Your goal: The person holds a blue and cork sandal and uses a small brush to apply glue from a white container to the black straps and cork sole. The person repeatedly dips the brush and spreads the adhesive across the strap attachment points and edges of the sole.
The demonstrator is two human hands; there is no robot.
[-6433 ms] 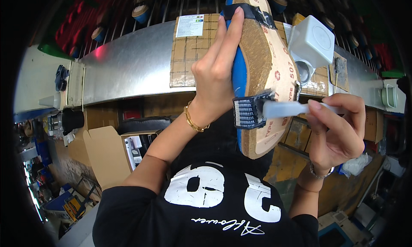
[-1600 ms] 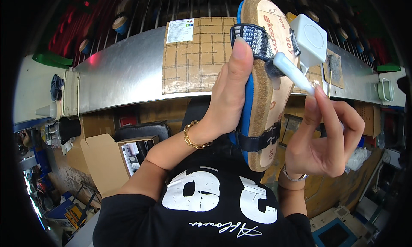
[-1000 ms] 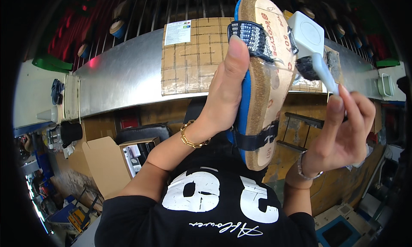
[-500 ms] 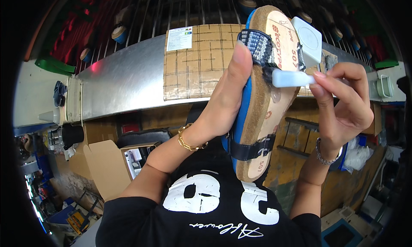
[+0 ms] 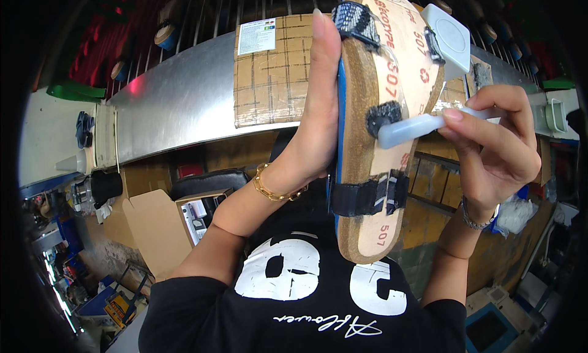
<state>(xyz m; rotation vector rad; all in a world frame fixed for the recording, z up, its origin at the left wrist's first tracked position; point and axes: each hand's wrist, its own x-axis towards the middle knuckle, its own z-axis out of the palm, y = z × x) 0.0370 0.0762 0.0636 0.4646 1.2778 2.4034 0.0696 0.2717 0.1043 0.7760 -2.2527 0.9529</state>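
Note:
My left hand (image 5: 312,111) holds up a sandal (image 5: 362,151), its underside facing me, toe end up. The thumb lies along its left edge; the other fingers are hidden behind it. The underside has a pale printed board with a brown cork-like border, and a blue form shows along the left side. Woven strap ends (image 5: 356,25) are folded over near the toe, and dark strap ends (image 5: 355,198) near the heel. Pinched in my right hand (image 5: 496,141) is a small brush (image 5: 407,130) with a translucent whitish handle. Its dark bristles touch the middle of the underside.
Beyond the sandal, a taped cardboard box (image 5: 269,77) and a white rounded block (image 5: 452,37) stand on a metal ledge (image 5: 177,98). Behind runs a rack of metal bars carrying several blue-and-tan shoe forms (image 5: 165,35). An open carton (image 5: 156,230) is at lower left.
The sandal has shifted upward and turned its underside more toward me. The brush has moved from beside the woven strap down toward the middle of the underside.

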